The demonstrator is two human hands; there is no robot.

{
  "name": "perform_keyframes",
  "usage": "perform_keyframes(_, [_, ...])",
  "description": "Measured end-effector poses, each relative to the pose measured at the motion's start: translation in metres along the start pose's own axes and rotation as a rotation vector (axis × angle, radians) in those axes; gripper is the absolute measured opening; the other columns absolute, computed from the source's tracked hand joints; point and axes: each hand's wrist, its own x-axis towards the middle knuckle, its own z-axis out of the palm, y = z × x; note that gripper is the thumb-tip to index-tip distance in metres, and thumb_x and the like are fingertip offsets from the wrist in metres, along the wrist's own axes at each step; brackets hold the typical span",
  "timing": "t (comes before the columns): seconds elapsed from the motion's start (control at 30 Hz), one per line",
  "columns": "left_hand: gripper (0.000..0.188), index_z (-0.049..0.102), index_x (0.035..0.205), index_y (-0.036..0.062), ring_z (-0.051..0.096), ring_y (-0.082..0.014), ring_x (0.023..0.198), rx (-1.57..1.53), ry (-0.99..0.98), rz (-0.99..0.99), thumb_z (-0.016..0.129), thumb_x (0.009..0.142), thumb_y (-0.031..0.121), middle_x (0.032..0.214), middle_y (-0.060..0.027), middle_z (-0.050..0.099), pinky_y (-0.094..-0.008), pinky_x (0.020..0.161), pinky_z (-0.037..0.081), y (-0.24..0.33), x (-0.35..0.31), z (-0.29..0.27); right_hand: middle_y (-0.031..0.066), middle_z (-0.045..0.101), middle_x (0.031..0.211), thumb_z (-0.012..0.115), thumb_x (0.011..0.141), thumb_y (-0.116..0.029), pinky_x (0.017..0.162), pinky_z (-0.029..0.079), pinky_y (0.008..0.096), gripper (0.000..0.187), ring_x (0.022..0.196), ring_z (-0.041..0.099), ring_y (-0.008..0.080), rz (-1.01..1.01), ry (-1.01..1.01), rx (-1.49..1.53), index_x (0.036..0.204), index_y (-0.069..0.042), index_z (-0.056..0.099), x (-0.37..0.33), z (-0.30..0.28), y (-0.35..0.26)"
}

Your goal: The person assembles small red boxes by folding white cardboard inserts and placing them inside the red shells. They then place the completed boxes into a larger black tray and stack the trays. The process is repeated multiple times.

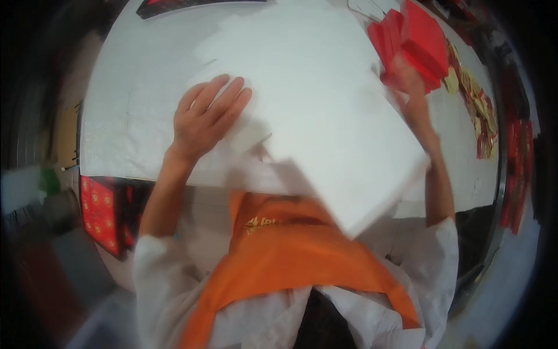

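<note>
White panel (354, 157) stretches across the white table (128, 128), its near corner jutting over the orange apron (290, 247). Left of that corner stands a red patterned box (97, 212), contents hidden. By the panel's left side, the left hand (212, 110) is palm down, fingers extended and clasping nothing. Beyond its right edge, the right hand (411, 96) blurs against red folded boxes (421, 43); whether it grips them or the panel I cannot tell. Gold-and-red packets (479, 119) lie farther right of the panel.
</note>
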Motion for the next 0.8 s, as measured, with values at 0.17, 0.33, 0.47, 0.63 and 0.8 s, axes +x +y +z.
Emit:
perform_keyframes(0.17, [0.035, 0.055, 0.111, 0.0049, 0.051, -0.0208, 0.102, 0.025, -0.240, 0.078, 0.054, 0.076, 0.006, 0.106, -0.0063, 0.055, -0.0315, 0.075, 0.041, 0.073, -0.025, 0.014, 0.0079, 0.058, 0.115, 0.051, 0.090, -0.012, 0.089, 0.042, 0.0300, 0.029, 0.104, 0.055, 0.0224, 0.307, 0.148, 0.112, 0.119, -0.009, 0.054, -0.004, -0.052, 0.011])
perform_keyframes(0.33, [0.039, 0.055, 0.110, 0.0029, 0.051, -0.0174, 0.095, -0.066, -0.367, 0.034, 0.056, 0.071, 0.006, 0.099, -0.0046, 0.051, -0.0312, 0.073, 0.040, 0.106, -0.031, 0.023, 0.0098, 0.057, 0.104, 0.062, 0.078, -0.007, 0.086, 0.043, 0.0355, 0.029, 0.100, 0.053, 0.0269, 0.117, -0.155, 0.431, 0.106, -0.005, 0.057, -0.052, -0.016, -0.104])
perform_keyframes(0.47, [0.035, 0.058, 0.105, 0.0040, 0.052, -0.0179, 0.098, -0.126, -0.339, -0.027, 0.056, 0.070, 0.007, 0.103, -0.0039, 0.053, -0.0313, 0.077, 0.042, 0.100, -0.012, 0.019, 0.0085, 0.054, 0.102, 0.068, 0.070, -0.012, 0.082, 0.040, 0.0376, 0.035, 0.096, 0.051, 0.0261, 0.058, -0.215, 0.508, 0.102, -0.007, 0.054, -0.062, 0.011, -0.157])
perform_keyframes(0.63, [0.035, 0.059, 0.104, 0.0047, 0.051, -0.0198, 0.101, -0.155, -0.388, -0.033, 0.056, 0.070, 0.008, 0.106, -0.0041, 0.053, -0.0326, 0.081, 0.042, 0.096, 0.004, 0.006, 0.0059, 0.053, 0.094, 0.070, 0.065, -0.013, 0.075, 0.040, 0.0351, 0.035, 0.088, 0.051, 0.0231, 0.011, -0.094, 0.386, 0.095, -0.008, 0.054, -0.053, 0.014, -0.155])
perform_keyframes(0.8, [0.039, 0.056, 0.109, 0.0035, 0.050, -0.0220, 0.101, -0.148, -0.464, -0.011, 0.054, 0.070, 0.007, 0.104, -0.0055, 0.052, -0.0327, 0.080, 0.042, 0.104, 0.000, 0.013, 0.0055, 0.052, 0.092, 0.069, 0.065, -0.014, 0.071, 0.040, 0.0328, 0.032, 0.082, 0.050, 0.0220, 0.037, -0.139, 0.331, 0.092, -0.008, 0.053, -0.062, 0.022, -0.160])
